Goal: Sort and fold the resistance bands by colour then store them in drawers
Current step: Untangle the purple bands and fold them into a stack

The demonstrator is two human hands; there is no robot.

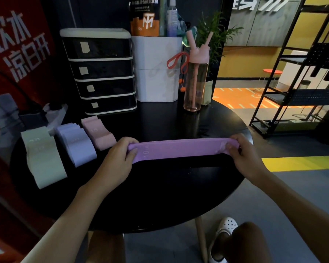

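- The purple fabric resistance band (pixel 182 149) is stretched flat between my hands, its long axis running left to right across the middle of the round black worktop (pixel 160 196), just above its surface or brushing it; I cannot tell which.
- It looks smooth and matte, a flattened loop with a pale "10" printed near its left end.
- My left hand (pixel 118 158) grips the left end, fingers curled over the top edge, and my right hand (pixel 241 154) pinches the right end the same way; each hand sits at its own end, neither nearer the middle.
- To fold it, I judge one end has to travel along that axis to meet the other.
- Left of my left hand lie three folded piles, apart from the purple band: pink bands (pixel 99 133) nearest, then lavender bands (pixel 76 143), then pale green bands (pixel 44 158) farthest left.
- Beyond the piles, at the far left of the worktop, stands the black four-drawer unit with white trim (pixel 101 73), every drawer closed.
- To its right are a white container (pixel 156 73) and a pink water bottle (pixel 196 78).
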